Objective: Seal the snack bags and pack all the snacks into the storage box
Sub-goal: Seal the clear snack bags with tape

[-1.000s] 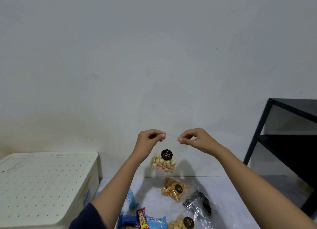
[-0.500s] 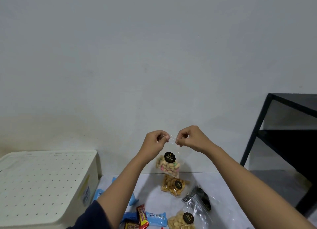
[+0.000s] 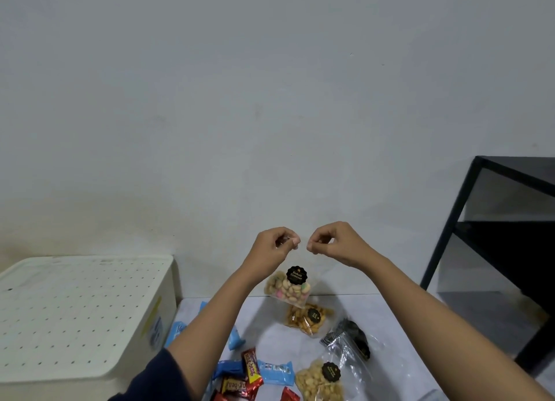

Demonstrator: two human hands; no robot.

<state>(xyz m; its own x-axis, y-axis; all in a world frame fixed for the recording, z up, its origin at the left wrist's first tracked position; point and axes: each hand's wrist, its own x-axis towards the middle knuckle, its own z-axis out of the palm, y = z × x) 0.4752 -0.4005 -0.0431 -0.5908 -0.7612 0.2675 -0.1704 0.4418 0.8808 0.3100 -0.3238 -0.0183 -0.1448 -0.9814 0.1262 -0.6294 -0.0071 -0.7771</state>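
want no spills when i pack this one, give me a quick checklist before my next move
1. Grip: left hand and right hand each pinch the top edge of the biscuit bag: ok.
2. Top strip pressed shut along its whole width: cannot tell, the clear plastic hardly shows.
3. Biscuits settled at the bag's bottom, away from the opening: ok.
4. Storage box open to receive it: not ok, the lid is on.
5. Orange snack bag on the table sealed: cannot tell.
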